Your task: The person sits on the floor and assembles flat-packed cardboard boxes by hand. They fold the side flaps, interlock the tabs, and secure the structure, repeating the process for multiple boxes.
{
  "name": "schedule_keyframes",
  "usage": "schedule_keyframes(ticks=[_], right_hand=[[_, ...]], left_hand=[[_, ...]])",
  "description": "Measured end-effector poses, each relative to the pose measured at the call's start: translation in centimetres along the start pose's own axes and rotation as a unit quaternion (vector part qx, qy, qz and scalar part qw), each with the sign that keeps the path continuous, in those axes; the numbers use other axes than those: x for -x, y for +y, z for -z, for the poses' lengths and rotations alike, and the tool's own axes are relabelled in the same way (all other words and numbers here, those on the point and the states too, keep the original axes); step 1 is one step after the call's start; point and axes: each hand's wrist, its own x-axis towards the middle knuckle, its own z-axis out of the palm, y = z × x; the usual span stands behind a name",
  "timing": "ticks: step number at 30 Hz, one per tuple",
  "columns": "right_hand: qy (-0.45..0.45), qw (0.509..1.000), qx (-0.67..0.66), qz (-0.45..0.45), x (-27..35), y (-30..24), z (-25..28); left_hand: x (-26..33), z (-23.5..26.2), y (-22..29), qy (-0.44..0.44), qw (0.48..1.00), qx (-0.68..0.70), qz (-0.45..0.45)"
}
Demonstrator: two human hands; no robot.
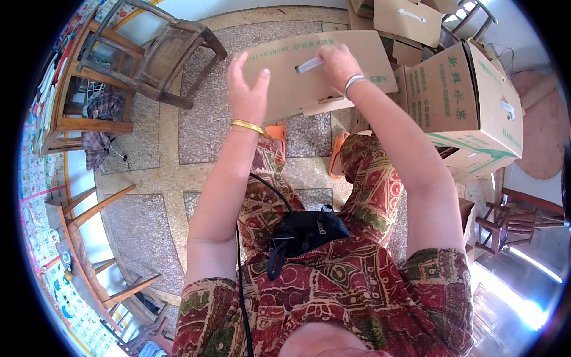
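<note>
A brown cardboard box (285,86) with green print lies in front of me, just past my orange slippers. My right hand (340,64) is closed at the right end of a whitish plastic strip handle (309,65) on the box's upper face. Its fingertips are partly hidden. At the box's left end is my left hand (247,92), fingers up and thumb spread apart, with nothing visible in it. Whether its palm touches the cardboard, I cannot tell. A slot with a small flap (330,100) shows on the near edge of the box.
Several more cardboard boxes (446,89) are stacked at the right, one with a white handle (507,109). A wooden chair (172,59) stands at the far left, beside a wooden shelf (95,127). A small wooden stool (505,226) is at the right. A black pouch (309,232) hangs at my waist.
</note>
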Motion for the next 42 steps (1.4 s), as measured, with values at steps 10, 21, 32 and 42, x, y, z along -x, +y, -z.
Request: schedule_keyframes(ticks=[10,21,32,42], right_hand=[[-0.077,0.991,0.083,0.069,-1.3,2.3,-7.1],[-0.065,0.981,0.151,0.101,-6.3,3.3,-5.3],[-0.005,0.995,0.097,0.02,-7.1,7.1,-4.8],[-0.113,0.983,-0.011,0.145,-6.7,1.8,-14.3]], left_hand=[[-1.2,-4.8,4.9,-0.131,0.966,0.212,0.063],[1.8,-7.2,3.0,-0.206,0.901,0.297,0.239],[-0.7,-9.7,4.5,-0.245,0.907,0.277,0.203],[-1.3,-10.3,4.0,-0.241,0.905,0.289,0.199]])
